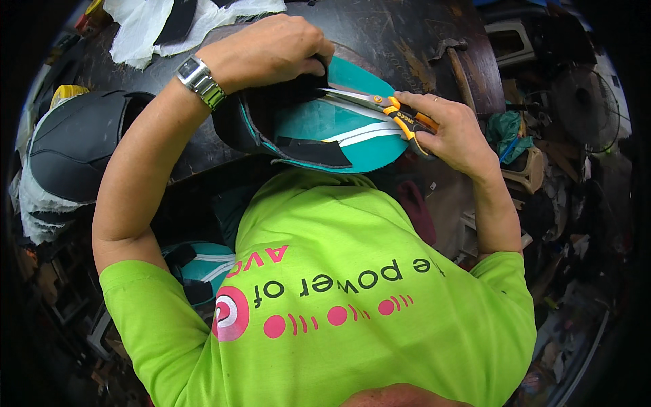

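A curved teal-and-black piece (369, 149) with white stripes lies in front of me, over the table's near edge. My left hand (288, 51), a metal watch (201, 81) on its wrist, reaches across its far side. Its fingers are closed on black material (308, 76) of the piece. My right hand (451, 129) holds scissors (407, 122) with orange-and-black handles, its fingers around the grips. The blades point left over the teal surface, with their tips close to the black material by my left hand. Whether they touch it I cannot make out.
A dark worn table (380, 30) carries white cloth (139, 30) at the far left and a hammer (461, 71) at the right. A black moulded piece (78, 146) sits at the left. Another teal piece (207, 261) lies by my left side. A fan (586, 108) and clutter stand at right.
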Tool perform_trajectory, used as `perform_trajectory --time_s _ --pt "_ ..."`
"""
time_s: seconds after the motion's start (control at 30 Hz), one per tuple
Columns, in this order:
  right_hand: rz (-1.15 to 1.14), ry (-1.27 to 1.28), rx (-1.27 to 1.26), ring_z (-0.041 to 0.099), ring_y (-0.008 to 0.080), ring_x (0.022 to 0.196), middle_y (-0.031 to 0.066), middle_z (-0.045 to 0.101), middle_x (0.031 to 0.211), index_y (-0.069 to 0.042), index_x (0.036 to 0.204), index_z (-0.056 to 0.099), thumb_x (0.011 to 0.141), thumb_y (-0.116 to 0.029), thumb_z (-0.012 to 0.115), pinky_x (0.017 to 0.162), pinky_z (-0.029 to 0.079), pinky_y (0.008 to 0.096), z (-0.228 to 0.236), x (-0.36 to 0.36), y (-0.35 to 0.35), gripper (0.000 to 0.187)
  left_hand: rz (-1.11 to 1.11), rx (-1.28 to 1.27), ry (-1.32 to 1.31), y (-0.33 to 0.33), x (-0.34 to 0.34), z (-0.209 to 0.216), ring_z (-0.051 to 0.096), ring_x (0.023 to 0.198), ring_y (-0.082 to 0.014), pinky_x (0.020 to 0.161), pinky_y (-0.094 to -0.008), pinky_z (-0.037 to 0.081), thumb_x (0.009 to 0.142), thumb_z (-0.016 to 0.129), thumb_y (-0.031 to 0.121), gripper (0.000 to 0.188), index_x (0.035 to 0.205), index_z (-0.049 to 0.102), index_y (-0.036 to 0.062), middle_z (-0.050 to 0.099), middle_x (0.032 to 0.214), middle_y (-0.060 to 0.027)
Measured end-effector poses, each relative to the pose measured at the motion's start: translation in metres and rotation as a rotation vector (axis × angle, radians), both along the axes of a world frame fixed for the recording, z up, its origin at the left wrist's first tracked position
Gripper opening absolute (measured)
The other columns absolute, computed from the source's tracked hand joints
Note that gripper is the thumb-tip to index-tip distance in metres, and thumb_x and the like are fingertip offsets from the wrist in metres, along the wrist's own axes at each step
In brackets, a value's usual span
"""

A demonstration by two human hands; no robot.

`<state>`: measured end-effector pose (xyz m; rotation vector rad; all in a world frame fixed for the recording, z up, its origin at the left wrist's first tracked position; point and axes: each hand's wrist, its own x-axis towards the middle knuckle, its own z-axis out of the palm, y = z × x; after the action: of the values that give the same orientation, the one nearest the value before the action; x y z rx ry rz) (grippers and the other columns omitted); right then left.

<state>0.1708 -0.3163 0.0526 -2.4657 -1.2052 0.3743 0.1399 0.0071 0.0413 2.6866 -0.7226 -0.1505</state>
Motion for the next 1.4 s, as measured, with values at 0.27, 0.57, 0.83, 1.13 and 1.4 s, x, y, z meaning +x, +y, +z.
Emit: perform_trajectory --time_s 0.27,0.57,0.83,1.13,1.4 --pt "0.026 0.044 0.013 0.073 0.0326 0.094 0.0154 0.074 0.114 -0.013 0.132 0.068 0.079 -0.002 0.074 0.087 0.058 0.0395 -0.006 0.008 -0.003 0.055 0.005 -0.015 0.046 -0.003 0.003 -0.004 0.07 0.098 -0.0339 0.091 -0.0427 0.054 0.093 0.07 0.016 0.017 0.103 0.074 0.0032 0.073 0.103 -0.0148" --pt "-0.015 0.053 -0.107 0.073 0.0311 0.111 0.0153 0.07 0.13 -0.007 0.136 0.066 0.08 0.003 0.072 0.096 0.058 0.0368 0.006 -0.01 -0.003 0.057 -0.046 -0.173 -0.237 -0.007 -0.018 0.023 0.068 0.102 -0.0352 0.092 -0.044 0.054 0.089 0.076 0.03 0.036 0.114 0.067 0.0043 0.069 0.108 -0.0126" --pt "-0.095 0.128 0.002 0.074 0.0233 0.098 0.0172 0.074 0.12 -0.004 0.136 0.064 0.083 0.002 0.072 0.089 0.057 0.0318 0.002 -0.023 -0.006 0.054 -0.146 0.165 -0.077 -0.032 -0.118 0.043 0.064 0.096 -0.0212 0.092 -0.0374 0.048 0.084 0.067 0.011 0.028 0.111 0.071 0.0088 0.066 0.098 -0.0044" --pt "-0.263 0.572 0.098 0.045 0.0028 0.06 -0.0019 0.057 0.066 0.001 0.123 0.07 0.075 -0.008 0.09 0.055 0.037 0.023 0.045 -0.03 -0.014 0.053 0.046 0.117 -0.45 -0.001 -0.087 -0.016 0.064 0.113 -0.0238 0.113 -0.0398 0.043 0.082 0.077 0.015 0.028 0.109 0.075 0.0085 0.07 0.115 -0.0088" --pt "-0.445 1.175 0.232 0.054 0.0041 0.046 -0.0006 0.061 0.067 0.006 0.126 0.062 0.083 -0.009 0.085 0.043 0.038 0.0179 -0.004 -0.054 0.006 0.051 0.102 -0.054 -0.237 -0.001 -0.108 -0.026 0.061 0.128 -0.0297 0.116 -0.0464 0.042 0.084 0.081 0.016 0.039 0.12 0.071 0.0058 0.068 0.131 -0.0128"
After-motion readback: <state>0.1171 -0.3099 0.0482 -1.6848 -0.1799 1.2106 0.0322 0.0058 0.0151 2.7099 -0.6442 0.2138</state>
